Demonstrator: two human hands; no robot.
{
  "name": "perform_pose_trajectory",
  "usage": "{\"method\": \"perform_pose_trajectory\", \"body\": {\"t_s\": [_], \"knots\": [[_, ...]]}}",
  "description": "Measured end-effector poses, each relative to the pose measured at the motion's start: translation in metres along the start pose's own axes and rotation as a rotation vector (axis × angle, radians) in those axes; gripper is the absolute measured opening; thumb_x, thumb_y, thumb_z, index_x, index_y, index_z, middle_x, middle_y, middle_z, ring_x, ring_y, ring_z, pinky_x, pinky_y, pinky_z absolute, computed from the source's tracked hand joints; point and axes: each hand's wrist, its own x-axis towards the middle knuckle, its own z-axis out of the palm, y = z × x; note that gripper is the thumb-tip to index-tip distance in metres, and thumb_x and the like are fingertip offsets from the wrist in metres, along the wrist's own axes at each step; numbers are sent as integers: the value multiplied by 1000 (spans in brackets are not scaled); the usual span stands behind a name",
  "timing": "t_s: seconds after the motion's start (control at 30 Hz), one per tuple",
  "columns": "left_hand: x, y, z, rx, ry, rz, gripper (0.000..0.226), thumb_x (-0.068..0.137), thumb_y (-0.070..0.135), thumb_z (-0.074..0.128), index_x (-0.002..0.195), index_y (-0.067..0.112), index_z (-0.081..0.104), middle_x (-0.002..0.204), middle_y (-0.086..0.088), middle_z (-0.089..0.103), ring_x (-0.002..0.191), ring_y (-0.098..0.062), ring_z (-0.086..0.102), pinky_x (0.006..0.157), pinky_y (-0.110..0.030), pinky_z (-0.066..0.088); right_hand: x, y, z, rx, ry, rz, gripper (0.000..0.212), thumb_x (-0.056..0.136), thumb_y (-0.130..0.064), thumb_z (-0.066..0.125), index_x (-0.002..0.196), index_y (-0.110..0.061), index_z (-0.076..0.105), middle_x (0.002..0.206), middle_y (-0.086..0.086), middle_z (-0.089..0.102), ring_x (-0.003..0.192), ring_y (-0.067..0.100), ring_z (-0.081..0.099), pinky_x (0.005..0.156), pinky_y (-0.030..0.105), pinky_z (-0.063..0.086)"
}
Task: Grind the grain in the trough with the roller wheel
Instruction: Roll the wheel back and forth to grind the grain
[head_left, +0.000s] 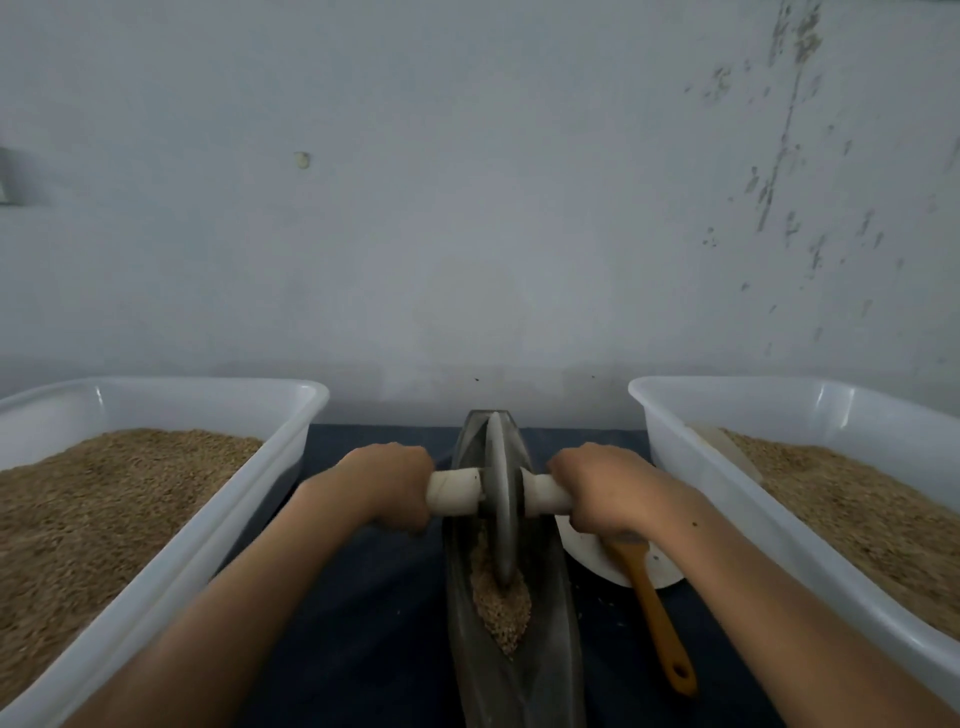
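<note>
- Wall (467, 208), pale grey-blue and scuffed with dark marks toward the right, fills the upper half of the view.
- Two white plastic tubs stand on a dark table (363, 597): the left tub (218, 519) and the right tub (727, 467), each holding a bed of brown grain, one on either side of the work area.
- Between the tubs lies the trough (550, 649), a long, narrow, dark boat-shaped vessel running away from the person toward the wall.
- The roller wheel (503, 499), a thin grey disc, stands upright in the trough's groove with a pale wooden axle (457, 491) passing through its centre.
- The left hand (384, 483) is curled round the left end of the axle; the right hand (597, 493) is wrapped round the right end, both clamped on it with knuckles up.
- A white plate (592, 556) sits just right of the trough, partly hidden under the right wrist.
- An orange-handled tool (657, 618) lies with its head on the plate and its handle pointing toward the person.
- Grain (501, 608) lies heaped in the trough's groove at the foot of the wheel, on the near side.
</note>
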Motion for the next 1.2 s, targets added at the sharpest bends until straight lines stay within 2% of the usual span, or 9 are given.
{"method": "perform_pose_trajectory", "body": {"t_s": [0.1, 0.17, 0.3, 0.43, 0.53, 0.7, 0.87, 1.03, 1.2], "knots": [[-5, 1, -5, -108, -195, 33, 33, 76, 22, 71, 104, 9, 61, 89, -3, 65, 80, -17, 63, 63, -21, 44, -6, 3, -4, 62, -135, -14, 31, 82, -11, 64, 112, -13, 57, 93, 4, 59, 81, 19, 57, 56, 23, 38], [-5, 2, -5, -105, -186, 20, 31, 76, 21, 71, 102, 10, 60, 88, -2, 64, 78, -16, 61, 63, -21, 43, -6, 2, -2, 65, -136, -11, 31, 81, -12, 65, 111, -14, 58, 97, 6, 62, 84, 20, 60, 60, 24, 41], [-1, 4, 1, 27, 23, -49, 41, 76, 28, 70, 113, 16, 57, 104, -3, 64, 92, -19, 60, 72, -29, 43, 5, 1, 4, 1, 19, 28, 28, 84, -10, 62, 111, -13, 57, 102, 5, 62, 88, 22, 60, 64, 27, 38], [4, 6, 11, 115, 332, -73, 29, 83, 28, 59, 111, 21, 53, 106, -2, 61, 96, -22, 59, 71, -30, 38, 16, -1, 17, -36, 232, 85, 26, 87, -8, 57, 110, -16, 49, 106, 5, 61, 96, 24, 58, 73, 30, 37], [3, 8, 12, 129, 416, -62, 24, 85, 27, 57, 108, 21, 52, 105, -1, 61, 96, -22, 58, 71, -30, 37, 16, 0, 21, -15, 290, 83, 22, 88, -9, 55, 108, -17, 47, 103, 4, 62, 92, 23, 58, 72, 30, 37], [-2, 5, 1, 71, 92, -21, 38, 79, 28, 67, 113, 17, 56, 107, -3, 63, 96, -20, 61, 74, -29, 44, 7, 5, 6, -3, 49, 0, 27, 85, -10, 61, 111, -13, 56, 97, 4, 60, 86, 20, 59, 64, 26, 38], [-8, 2, -7, -98, -215, 9, 37, 76, 24, 72, 109, 10, 62, 91, -4, 66, 73, -13, 59, 59, -19, 42, -1, 5, -1, 55, -122, -2, 22, 82, -11, 65, 102, -14, 56, 80, 0, 52, 72, 16, 55, 53, 22, 36], [-2, 7, 1, 85, 103, -60, 39, 77, 31, 68, 112, 19, 56, 102, -1, 63, 87, -18, 58, 69, -29, 40, 7, 4, 5, 28, -2, 33, 29, 83, -9, 62, 111, -13, 57, 93, 3, 60, 84, 21, 59, 62, 26, 39], [5, 6, 15, 73, 435, -63, 21, 85, 25, 56, 105, 23, 52, 102, 0, 62, 94, -22, 59, 67, -30, 35, 16, -2, 21, -41, 322, 66, 24, 88, -10, 55, 110, -17, 47, 105, 4, 62, 95, 24, 58, 74, 31, 33]]}}
